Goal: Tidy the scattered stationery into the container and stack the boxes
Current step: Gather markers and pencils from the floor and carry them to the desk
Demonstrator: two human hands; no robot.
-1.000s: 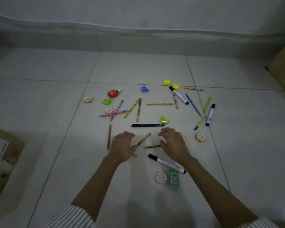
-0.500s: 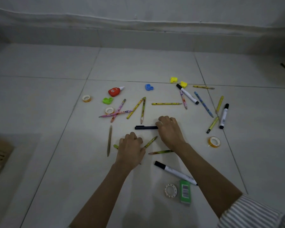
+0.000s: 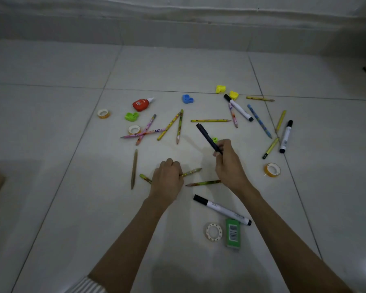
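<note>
No word or number can be read. The green packet (image 3: 232, 240), near and right of centre, bears a white barcode label with digits too small to make out. The white marker (image 3: 222, 209) touching its far end, the far-right marker (image 3: 285, 136) and the red glue bottle (image 3: 140, 104) carry illegible print.

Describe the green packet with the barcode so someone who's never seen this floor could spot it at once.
On the tiled floor, find the three items nearest the person, beside the right forearm: a white marker, a white tape ring and the green packet. It lies right of the ring, just below the marker, and is the only flat green rectangle, with a barcode label.
</note>
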